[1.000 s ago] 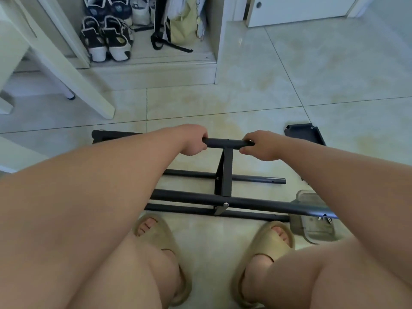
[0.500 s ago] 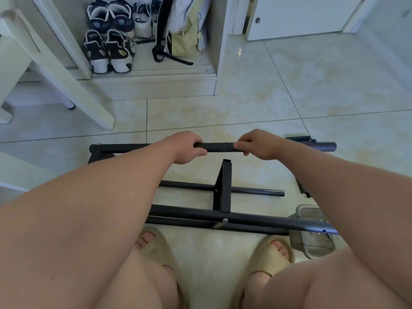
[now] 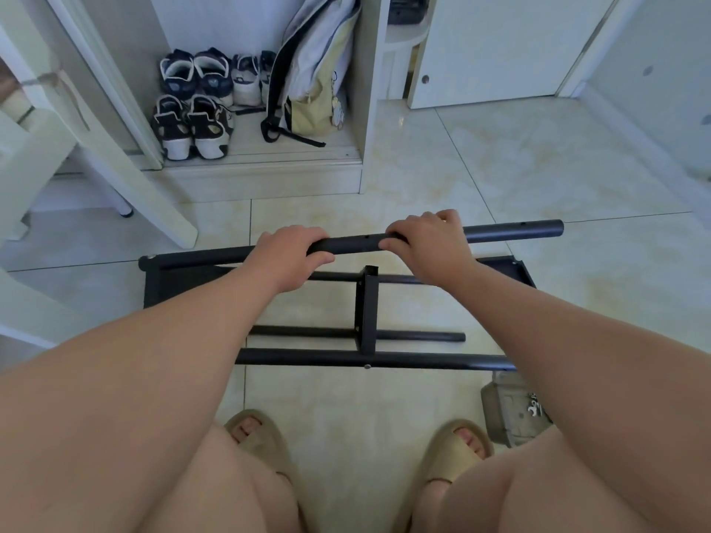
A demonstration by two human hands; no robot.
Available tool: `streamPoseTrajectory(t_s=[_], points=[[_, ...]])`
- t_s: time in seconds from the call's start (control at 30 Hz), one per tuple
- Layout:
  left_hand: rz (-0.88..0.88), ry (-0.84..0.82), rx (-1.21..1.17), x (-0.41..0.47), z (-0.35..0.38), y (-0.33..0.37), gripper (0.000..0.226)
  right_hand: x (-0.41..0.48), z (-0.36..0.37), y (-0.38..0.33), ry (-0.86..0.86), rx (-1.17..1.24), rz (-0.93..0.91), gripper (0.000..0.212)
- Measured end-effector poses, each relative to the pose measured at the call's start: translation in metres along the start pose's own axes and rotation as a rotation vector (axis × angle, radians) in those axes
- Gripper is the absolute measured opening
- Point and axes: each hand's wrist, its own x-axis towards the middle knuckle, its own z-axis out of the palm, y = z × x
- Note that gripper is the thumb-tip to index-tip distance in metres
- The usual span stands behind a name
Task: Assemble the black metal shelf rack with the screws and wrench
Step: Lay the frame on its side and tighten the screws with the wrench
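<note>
Lifted farther off the upright bracket (image 3: 367, 309), the black tube (image 3: 511, 229) is gripped by left hand (image 3: 292, 255) and right hand (image 3: 427, 244), still unjoined.

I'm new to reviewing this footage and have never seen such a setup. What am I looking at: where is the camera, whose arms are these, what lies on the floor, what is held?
No machine here: a person wears one camera on the head, looking down, so the arms and beige slippers are the wearer's own. The left hand and right hand grip a black metal tube, held above a short upright post. That post stands on a lower tube of the part-built rack, with a thin rod lying behind it on the tiled floor. At the right sits a clear plastic box with small metal parts, probably the screws. Shoes and a backpack stand in a cupboard.
</note>
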Motion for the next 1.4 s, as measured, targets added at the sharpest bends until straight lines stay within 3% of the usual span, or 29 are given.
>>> streamPoseTrajectory(t_s=[0.13,0.33,0.77,0.97,1.17,1.4], points=[[-0.047,-0.072,0.021,-0.003,0.005,0.001,0.011,-0.008,0.006,-0.006,-0.111,0.06,0.051,0.037],[-0.071,-0.319,0.1,-0.003,0.025,0.001,0.012,-0.018,0.035,-0.006,-0.388,0.262,0.125,0.031],[-0.07,-0.688,0.306,0.012,0.083,0.003,0.015,-0.024,0.101,-0.013,-0.667,0.13,-0.013,0.031],[-0.044,-0.66,0.26,0.026,0.113,-0.02,0.025,-0.006,0.133,0.001,-0.674,0.04,-0.031,0.025],[-0.068,-0.569,0.269,0.032,0.143,-0.035,0.017,-0.001,0.161,0.012,-0.635,0.054,-0.055,0.027],[-0.079,-0.636,0.316,0.039,0.137,-0.028,0.026,-0.009,0.157,0.016,-0.667,0.095,-0.038,0.028]])
